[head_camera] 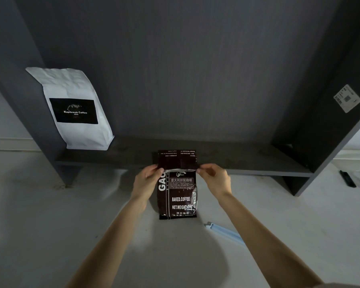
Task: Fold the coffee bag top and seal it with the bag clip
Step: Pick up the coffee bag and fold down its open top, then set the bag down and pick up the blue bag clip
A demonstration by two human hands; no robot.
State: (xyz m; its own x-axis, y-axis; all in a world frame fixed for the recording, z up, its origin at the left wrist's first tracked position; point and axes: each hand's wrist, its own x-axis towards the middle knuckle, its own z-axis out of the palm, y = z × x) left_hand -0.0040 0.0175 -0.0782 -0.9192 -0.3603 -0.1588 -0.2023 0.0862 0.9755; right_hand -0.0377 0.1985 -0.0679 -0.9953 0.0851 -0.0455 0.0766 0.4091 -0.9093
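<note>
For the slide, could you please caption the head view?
Both hands fold the dark coffee bag top; blue clip waits beside it.

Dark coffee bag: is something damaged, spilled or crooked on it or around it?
Nothing is spilled or torn. The dark coffee bag lies flat, its top flap bent back evenly between the left hand and right hand. The blue bag clip lies unused, partly hidden under the right forearm.

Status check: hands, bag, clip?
Left hand and right hand pinch brown coffee bag top, flap folded back. Blue bag clip unused, lying beside right forearm. Nothing in the way.
</note>
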